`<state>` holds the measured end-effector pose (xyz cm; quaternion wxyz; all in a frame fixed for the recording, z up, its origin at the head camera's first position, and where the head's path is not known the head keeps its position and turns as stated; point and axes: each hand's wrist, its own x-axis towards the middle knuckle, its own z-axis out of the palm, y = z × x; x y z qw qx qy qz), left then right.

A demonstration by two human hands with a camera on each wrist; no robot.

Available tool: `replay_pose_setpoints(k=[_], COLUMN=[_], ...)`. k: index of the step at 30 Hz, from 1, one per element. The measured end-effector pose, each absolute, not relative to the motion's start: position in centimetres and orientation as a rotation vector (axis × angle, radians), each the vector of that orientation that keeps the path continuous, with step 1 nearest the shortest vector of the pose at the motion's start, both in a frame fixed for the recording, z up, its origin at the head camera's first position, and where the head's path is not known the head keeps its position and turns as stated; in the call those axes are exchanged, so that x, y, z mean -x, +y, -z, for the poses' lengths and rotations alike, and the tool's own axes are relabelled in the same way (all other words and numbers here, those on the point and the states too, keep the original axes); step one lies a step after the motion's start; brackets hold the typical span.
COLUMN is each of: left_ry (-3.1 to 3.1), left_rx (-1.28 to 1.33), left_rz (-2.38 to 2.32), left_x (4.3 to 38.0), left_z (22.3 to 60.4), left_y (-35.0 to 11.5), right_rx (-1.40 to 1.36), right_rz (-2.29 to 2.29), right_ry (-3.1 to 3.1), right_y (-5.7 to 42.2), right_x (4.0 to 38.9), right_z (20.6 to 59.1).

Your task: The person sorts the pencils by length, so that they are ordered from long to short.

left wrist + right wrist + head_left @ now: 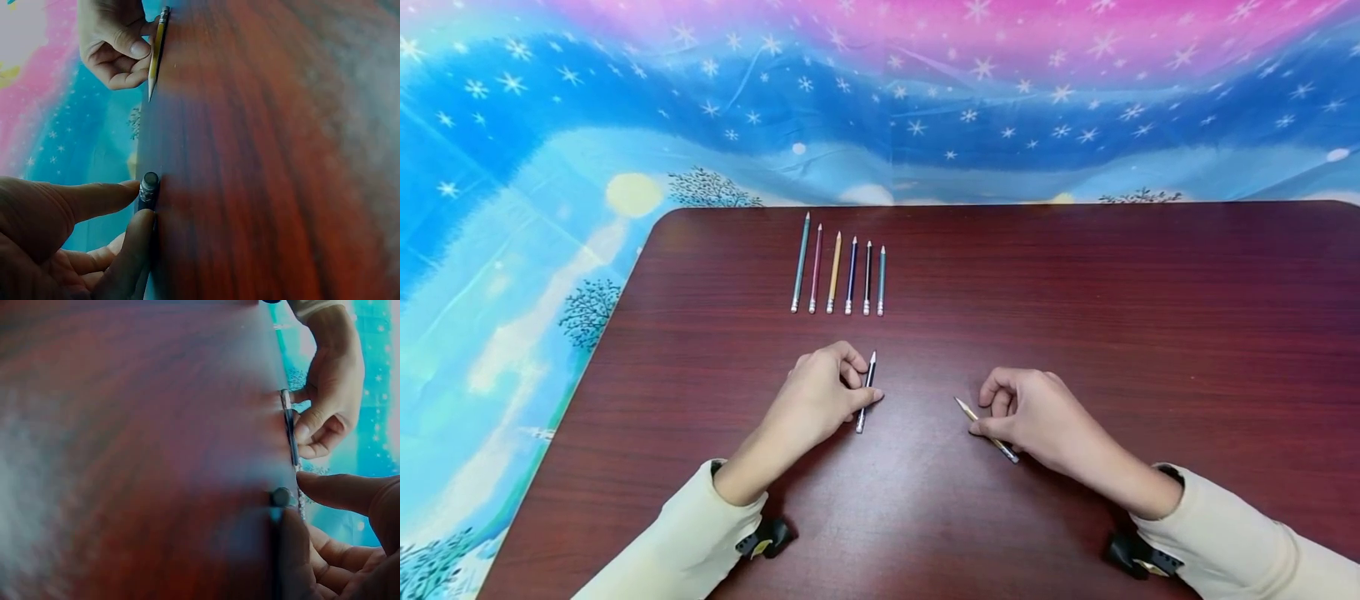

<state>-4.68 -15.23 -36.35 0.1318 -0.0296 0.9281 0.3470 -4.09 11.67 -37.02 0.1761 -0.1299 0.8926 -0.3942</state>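
My left hand (820,387) pinches a short black pencil (870,372) between thumb and fingers, just above the table. Its white tip points away from me, and its eraser end (149,181) shows close up in the left wrist view. To the right, my right hand (1037,412) holds a yellow pencil (1001,447) the same way, tip slanting toward the far left. In the right wrist view this pencil's eraser end (282,497) sits between thumb and finger. A gap of bare tabletop separates the two pencils.
Beyond the left hand, several pencils lie side by side, from a long teal pencil (801,262) to a short teal pencil (882,281), eraser ends level toward me. The brown table (1112,292) meets a snowflake-patterned cloth (850,100) at its back and left edges.
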Motion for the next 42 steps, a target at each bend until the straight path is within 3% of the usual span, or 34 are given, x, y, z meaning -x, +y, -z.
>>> replay_pose_setpoints(k=[26,42], left_ry=[2.764,2.671], left_rx=[-0.032,0.028], left_rz=[-0.837,-1.13], left_x=[5.4,9.6], left_z=[36.1,34.3], left_y=[-14.8,-14.5], right_rx=[0.462,0.322], right_rz=[0.99,1.138], right_ry=[2.682,2.565], right_y=[11.5,11.0], right_x=[4.4,9.4], right_z=[37.0,35.8])
